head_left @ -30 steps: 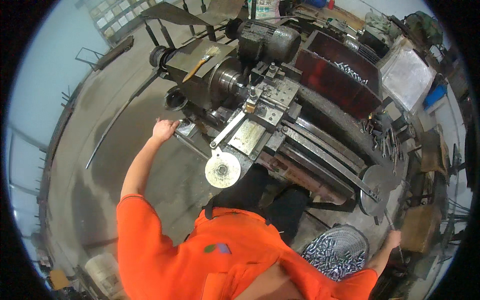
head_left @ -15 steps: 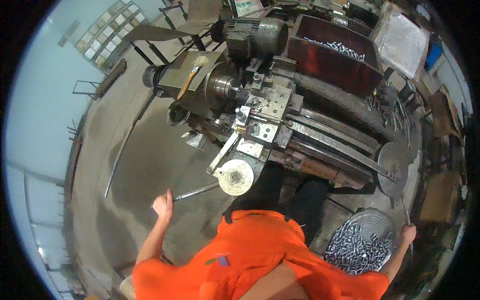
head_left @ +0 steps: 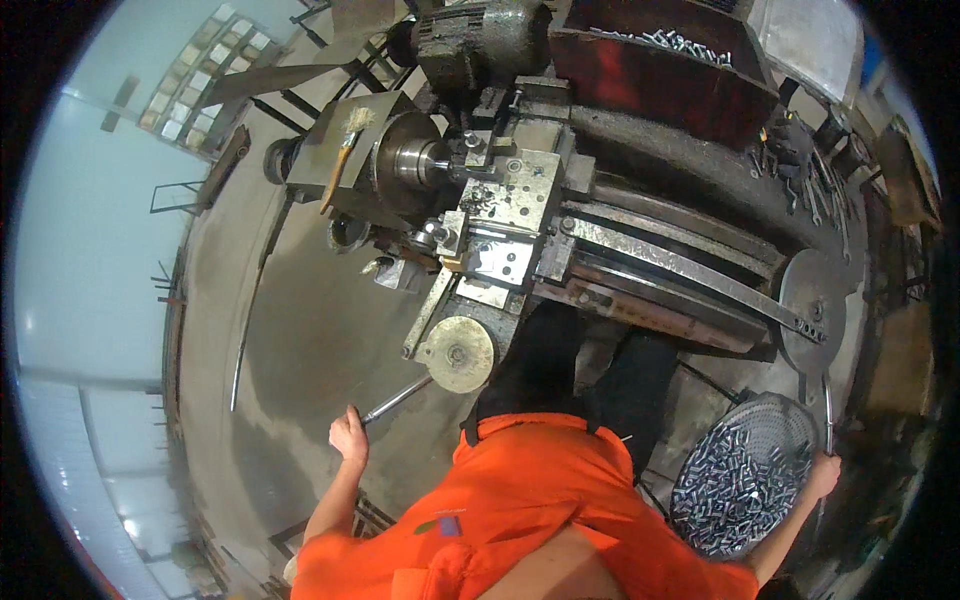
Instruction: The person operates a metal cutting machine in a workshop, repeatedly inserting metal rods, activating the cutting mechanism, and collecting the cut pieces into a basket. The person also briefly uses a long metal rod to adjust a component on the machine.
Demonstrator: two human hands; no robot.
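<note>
My left hand (head_left: 348,434) is closed round the end of a metal lever (head_left: 397,399) that runs out from a round pale handwheel (head_left: 459,354) on the lathe's front. On the far right my right hand (head_left: 824,474) grips a second metal lever (head_left: 828,415), which hangs from a large grey disc (head_left: 812,310) at the end of the machine. The lathe carriage (head_left: 520,195) carries two tool posts, and its near one (head_left: 452,236) stands above the handwheel. Left of them is the round chuck (head_left: 420,160); whatever it clamps is too small to make out.
A perforated round basket (head_left: 775,415) of small metal cylinders (head_left: 735,490) stands by my right forearm. A brush (head_left: 343,165) lies on the headstock. Behind the bed is a dark red bin (head_left: 640,85) with metal parts, and wrenches (head_left: 820,190) lie at the right.
My view has shifted, with the lathe sitting slightly farther left at its chuck end. The left lever has swung a little, its grip closer to my body. Both hands keep their hold.
</note>
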